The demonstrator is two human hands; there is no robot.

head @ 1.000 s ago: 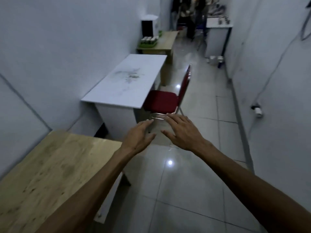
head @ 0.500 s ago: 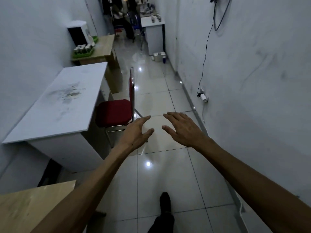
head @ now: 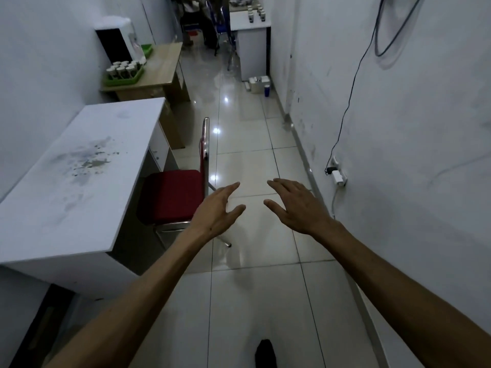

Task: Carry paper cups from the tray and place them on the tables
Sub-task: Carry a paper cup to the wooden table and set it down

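Several paper cups stand in a green tray on a wooden table far ahead on the left. More cups stand on a white table at the corridor's far end. My left hand and my right hand are stretched out in front of me over the floor, fingers spread, holding nothing. Both are far from the tray. A white table with a stained top is close on my left.
A red chair with a chrome frame stands tucked at the white table, jutting into the narrow tiled corridor. A black-fronted dispenser sits behind the tray. Small containers lie by the right wall. A plug and cable hang on that wall.
I have moved forward down the corridor; the near wooden table has dropped out of view and the white table and chair are closer. Both hands stay open and empty.
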